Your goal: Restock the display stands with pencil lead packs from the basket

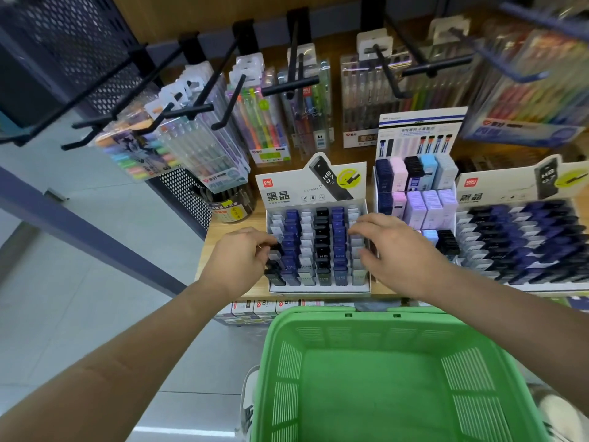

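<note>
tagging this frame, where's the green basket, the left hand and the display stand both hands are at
green basket (373,319): head view, on its far rim
left hand (237,256): head view, on the back of the hand
display stand (318,288): head view, on its white front wall

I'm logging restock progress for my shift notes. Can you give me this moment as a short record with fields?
stand: white cardboard display stand on the wooden shelf, six columns of packs
left: left hand pinches a black pencil lead pack in its leftmost column
right: right hand curls over its rightmost column; grip unclear
basket: green plastic basket below the shelf edge; no packs show inside
</note>
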Available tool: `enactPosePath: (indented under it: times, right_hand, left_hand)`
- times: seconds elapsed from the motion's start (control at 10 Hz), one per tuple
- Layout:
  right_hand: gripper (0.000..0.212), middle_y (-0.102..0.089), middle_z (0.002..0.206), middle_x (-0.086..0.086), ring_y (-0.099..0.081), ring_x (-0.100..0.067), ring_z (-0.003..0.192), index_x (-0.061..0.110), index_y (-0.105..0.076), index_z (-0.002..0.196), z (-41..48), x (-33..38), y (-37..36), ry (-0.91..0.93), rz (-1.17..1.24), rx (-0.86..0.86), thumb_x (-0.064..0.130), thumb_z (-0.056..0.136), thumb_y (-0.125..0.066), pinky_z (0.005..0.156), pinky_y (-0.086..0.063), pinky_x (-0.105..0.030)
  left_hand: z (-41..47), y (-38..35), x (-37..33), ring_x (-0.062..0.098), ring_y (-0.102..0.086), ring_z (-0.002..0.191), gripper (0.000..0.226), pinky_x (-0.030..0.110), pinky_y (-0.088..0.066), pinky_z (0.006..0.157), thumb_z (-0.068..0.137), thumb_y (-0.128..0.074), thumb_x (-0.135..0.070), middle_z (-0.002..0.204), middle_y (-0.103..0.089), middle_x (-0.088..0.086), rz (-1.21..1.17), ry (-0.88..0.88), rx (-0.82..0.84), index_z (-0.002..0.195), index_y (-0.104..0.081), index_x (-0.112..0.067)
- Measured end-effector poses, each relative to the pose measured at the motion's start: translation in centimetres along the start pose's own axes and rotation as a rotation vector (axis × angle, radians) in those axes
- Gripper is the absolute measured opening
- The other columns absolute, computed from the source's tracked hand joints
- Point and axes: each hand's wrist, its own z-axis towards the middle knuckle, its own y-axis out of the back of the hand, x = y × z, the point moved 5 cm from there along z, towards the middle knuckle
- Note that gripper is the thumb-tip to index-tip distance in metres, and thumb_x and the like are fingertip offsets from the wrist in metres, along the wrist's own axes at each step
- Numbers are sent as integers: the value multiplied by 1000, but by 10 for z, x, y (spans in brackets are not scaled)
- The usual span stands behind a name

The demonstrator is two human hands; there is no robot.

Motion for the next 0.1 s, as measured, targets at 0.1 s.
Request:
enactPosePath:
  times: [0.1]
  right_hand:
    - [34,-57,122,5,-55,-19,112,21,-60,129,-11,-8,15,-65,24,40,20,95,-53,93,-43,-28]
  left_hand:
    - [-1,18,-7,7,-55,84,23,15,-38,77,92,-56,-13,105,-70,-5,-16,51,-60,106,-72,-23]
